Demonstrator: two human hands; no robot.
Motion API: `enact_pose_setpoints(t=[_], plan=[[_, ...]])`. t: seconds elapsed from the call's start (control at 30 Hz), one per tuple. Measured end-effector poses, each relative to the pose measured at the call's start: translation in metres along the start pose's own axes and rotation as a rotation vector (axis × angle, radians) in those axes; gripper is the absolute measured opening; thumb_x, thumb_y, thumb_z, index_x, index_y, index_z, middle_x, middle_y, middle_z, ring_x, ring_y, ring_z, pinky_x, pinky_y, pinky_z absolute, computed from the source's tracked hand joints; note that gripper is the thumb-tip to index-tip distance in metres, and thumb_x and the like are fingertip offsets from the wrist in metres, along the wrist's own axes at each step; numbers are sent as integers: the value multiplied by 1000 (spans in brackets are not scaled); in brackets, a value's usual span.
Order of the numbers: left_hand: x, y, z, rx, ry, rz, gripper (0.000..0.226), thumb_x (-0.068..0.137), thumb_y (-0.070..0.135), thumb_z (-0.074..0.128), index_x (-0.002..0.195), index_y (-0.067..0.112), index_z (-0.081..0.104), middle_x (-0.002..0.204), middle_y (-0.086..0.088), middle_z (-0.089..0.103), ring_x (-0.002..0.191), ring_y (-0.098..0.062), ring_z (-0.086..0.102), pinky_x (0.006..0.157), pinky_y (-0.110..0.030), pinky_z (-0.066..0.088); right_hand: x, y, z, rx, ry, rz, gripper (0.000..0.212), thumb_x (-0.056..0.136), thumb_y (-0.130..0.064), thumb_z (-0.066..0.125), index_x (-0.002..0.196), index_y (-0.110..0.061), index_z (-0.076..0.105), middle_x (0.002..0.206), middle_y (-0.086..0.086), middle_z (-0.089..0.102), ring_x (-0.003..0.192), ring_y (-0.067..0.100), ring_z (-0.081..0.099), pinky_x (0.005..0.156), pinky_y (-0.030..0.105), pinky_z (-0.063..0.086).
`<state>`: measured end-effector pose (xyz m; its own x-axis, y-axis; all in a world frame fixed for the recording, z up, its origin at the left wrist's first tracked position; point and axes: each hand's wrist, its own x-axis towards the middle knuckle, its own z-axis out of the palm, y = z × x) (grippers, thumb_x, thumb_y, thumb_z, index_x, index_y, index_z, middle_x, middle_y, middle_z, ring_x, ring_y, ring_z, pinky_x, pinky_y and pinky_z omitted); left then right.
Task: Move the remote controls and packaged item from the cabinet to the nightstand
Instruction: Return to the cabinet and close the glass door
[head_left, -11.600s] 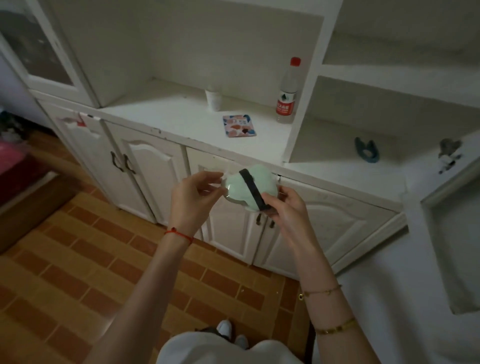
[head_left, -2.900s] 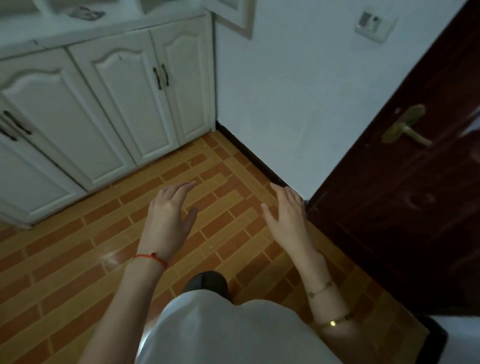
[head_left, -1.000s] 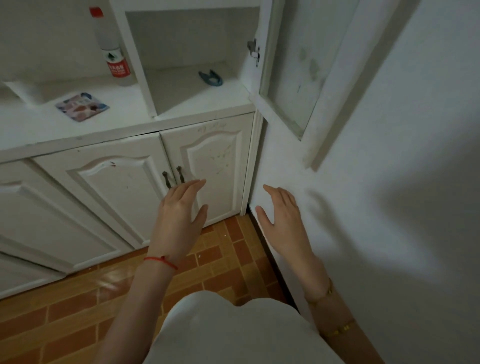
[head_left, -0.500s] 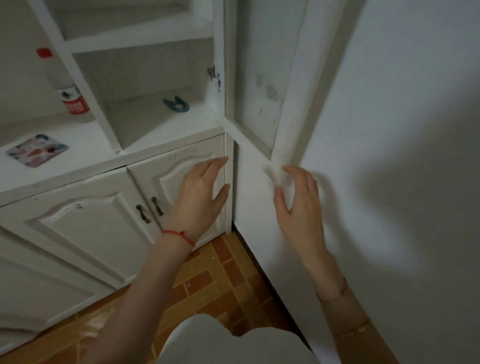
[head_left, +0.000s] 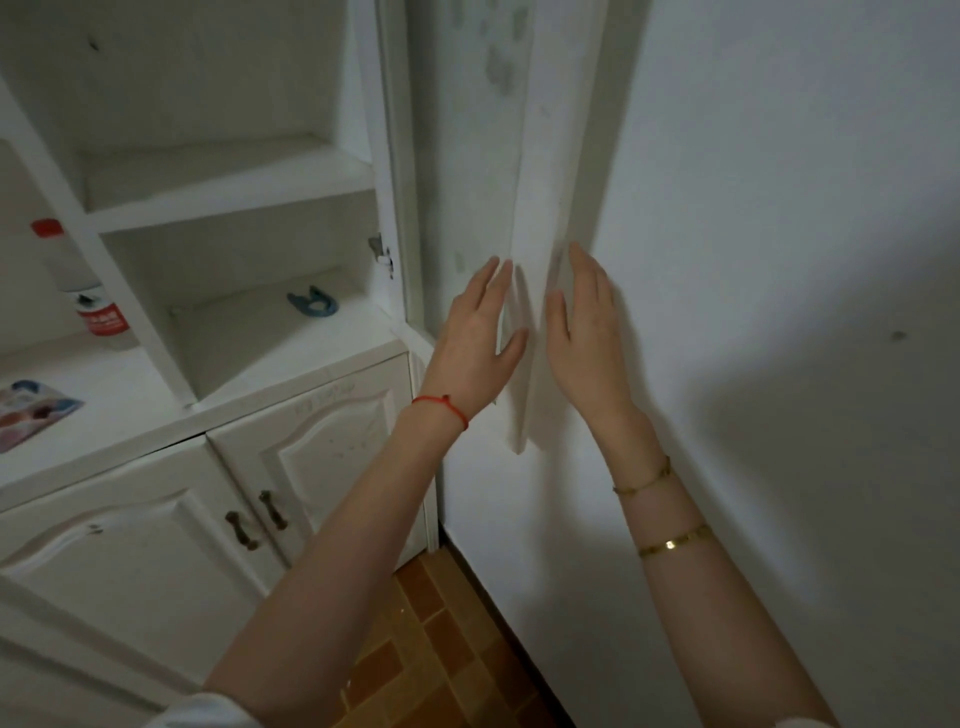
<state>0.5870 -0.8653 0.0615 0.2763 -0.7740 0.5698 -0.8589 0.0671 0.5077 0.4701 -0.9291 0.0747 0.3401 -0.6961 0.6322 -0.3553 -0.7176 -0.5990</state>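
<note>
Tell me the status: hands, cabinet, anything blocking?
Left hand and right hand open, flanking the open cabinet door. No remotes visible. Blue item on shelf. Nothing blocking.

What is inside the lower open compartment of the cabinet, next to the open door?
Only a small blue object lies on the compartment floor, near the back. Its rear left corner is hidden by the divider.
</note>
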Motion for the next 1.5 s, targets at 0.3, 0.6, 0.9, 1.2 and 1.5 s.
enact_pose_setpoints(t=[0.3,0.6,0.9,1.2,1.5], plan=[[3,0,6,-31,6,34,68,90,20,61,150,12,30,157,-5,30,145,-19,29,121,-31,23,5,-4,-3,111,-27,8,44,104,-20,37,145,-6,40,148,6,45,139,18,38,114,25,27],[-28,-5,-17,-38,163,-11,68,88,18,68,147,11,36,150,-3,43,135,-16,45,113,-34,38,-18,-26,13,189,-80,-118,43,104,-20,36,144,-7,41,146,4,47,138,14,39,115,23,29],[-65,-29,-60,82,387,-117,58,85,16,71,137,4,49,130,-8,61,114,-15,59,101,-14,39,-34,-67,48,292,-226,-285,44,103,-17,40,146,-9,39,146,8,45,139,16,37,117,31,29],[-81,-66,-113,162,539,-214,40,83,12,73,121,10,61,104,10,61,91,3,54,84,-18,48,-23,-106,103,316,-286,-472,47,101,-13,46,147,-6,37,154,6,37,147,18,26,121,36,23],[-84,-131,-166,168,642,-332,39,83,12,73,121,8,63,104,-2,69,86,-12,65,80,-31,57,-4,-157,188,283,-370,-567,72,98,-21,55,156,-12,13,165,1,8,152,17,0,122,46,16]])
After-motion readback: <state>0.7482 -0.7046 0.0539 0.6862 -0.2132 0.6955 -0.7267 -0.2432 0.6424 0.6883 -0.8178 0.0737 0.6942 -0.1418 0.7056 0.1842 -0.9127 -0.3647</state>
